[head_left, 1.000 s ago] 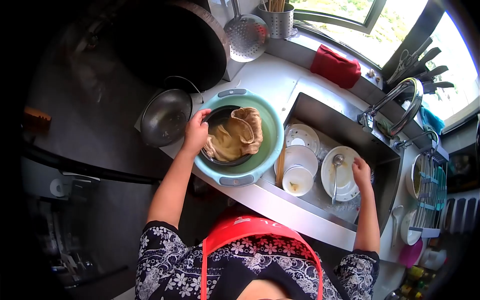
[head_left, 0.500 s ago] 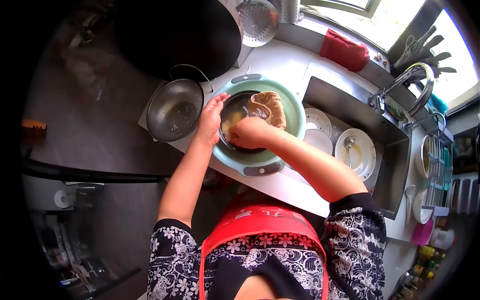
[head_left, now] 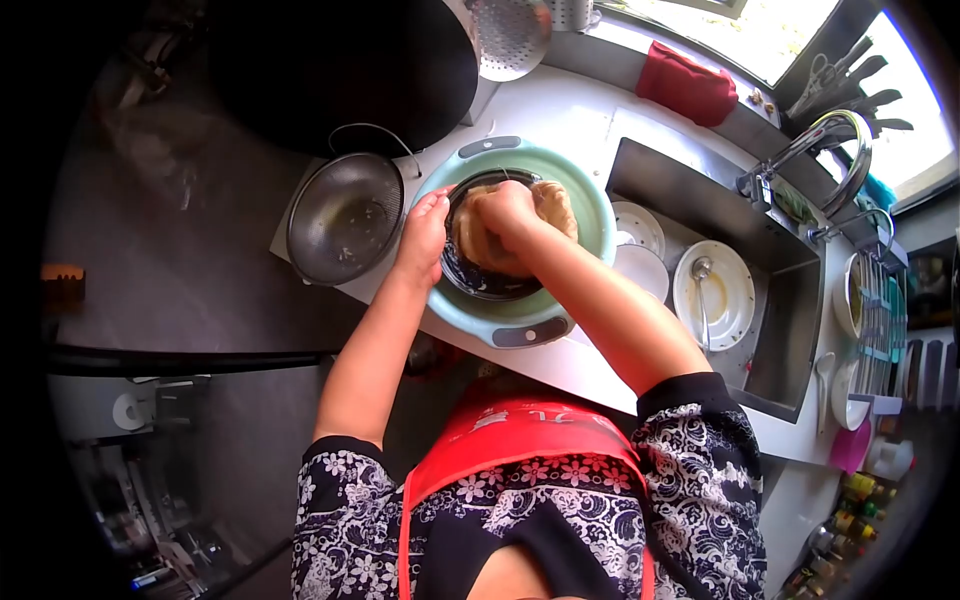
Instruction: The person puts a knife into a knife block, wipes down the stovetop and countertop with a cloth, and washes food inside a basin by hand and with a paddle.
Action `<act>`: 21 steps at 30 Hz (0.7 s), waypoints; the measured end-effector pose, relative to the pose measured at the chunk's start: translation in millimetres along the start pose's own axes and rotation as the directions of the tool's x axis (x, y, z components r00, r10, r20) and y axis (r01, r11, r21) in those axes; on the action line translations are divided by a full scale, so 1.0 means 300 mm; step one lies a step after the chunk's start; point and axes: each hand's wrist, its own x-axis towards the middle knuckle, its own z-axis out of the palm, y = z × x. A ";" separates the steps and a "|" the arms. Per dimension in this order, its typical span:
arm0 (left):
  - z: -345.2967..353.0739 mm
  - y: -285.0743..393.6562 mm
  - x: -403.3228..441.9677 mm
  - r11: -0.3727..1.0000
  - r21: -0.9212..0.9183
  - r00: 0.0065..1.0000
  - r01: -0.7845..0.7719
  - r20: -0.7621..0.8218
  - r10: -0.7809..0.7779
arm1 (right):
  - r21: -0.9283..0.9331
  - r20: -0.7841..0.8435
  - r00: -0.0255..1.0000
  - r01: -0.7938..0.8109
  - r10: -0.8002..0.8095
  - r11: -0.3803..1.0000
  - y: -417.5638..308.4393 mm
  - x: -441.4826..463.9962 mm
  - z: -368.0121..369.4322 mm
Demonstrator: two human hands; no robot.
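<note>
A dark metal bowl (head_left: 462, 278) sits inside a pale green basin (head_left: 597, 215) with grey handles. My left hand (head_left: 424, 242) grips the bowl's left rim, with the thumb side towards the inside. My right hand (head_left: 508, 212) is down in the bowl, its fingers closed on a tan, soft cloth-like piece (head_left: 556, 208). That piece is bunched under and beside the hand and spreads up to the bowl's right side. The fingertips of my right hand are partly hidden by the back of the hand. Dark wet-looking bowl surface shows below the tan piece.
A mesh strainer (head_left: 345, 220) with bits in it stands left of the basin. The sink (head_left: 785, 340) at right holds plates and a white dish (head_left: 712, 320) with a spoon. A faucet (head_left: 850, 160), a red cloth (head_left: 687, 82) and a large black wok (head_left: 340, 80) surround the counter.
My right hand has moved up and away from me inside the bowl, spreading the tan piece over more of it. The left hand stays at the rim.
</note>
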 end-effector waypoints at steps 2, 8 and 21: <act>0.002 -0.004 0.005 1.000 0.001 1.000 -0.010 0.008 0.010 | 0.103 -0.007 1.000 -0.014 0.015 0.995 0.006 0.005 0.030; 0.017 0.019 -0.007 0.999 0.044 1.000 0.030 0.006 -0.030 | -0.407 0.200 0.935 0.352 -0.294 0.843 -0.008 -0.086 0.040; 0.020 -0.009 0.016 0.994 0.106 1.000 -0.007 -0.005 0.007 | -0.364 0.725 0.636 0.679 -0.264 0.638 0.060 -0.150 -0.140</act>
